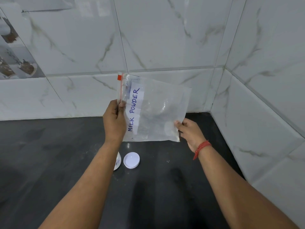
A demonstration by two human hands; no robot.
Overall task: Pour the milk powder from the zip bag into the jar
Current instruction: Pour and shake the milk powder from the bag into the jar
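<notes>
A clear zip bag [158, 109] with a white label reading MILK POWDER is held in the air above the counter, turned so its red zip strip runs up the left side. It looks nearly empty, with a trace of white powder near its lower right corner. My left hand [114, 119] pinches the zip edge. My right hand [189, 131] grips the bag's lower right corner. Below, the jar [117, 161] stands on the counter, mostly hidden behind my left forearm, with white content showing. Its white lid [131, 160] lies beside it on the right.
The dark counter [49, 154] runs back to a white marble-tiled wall [148, 38], and a second tiled wall [264, 96] closes in the right side, forming a corner. A red thread band circles my right wrist [202, 148].
</notes>
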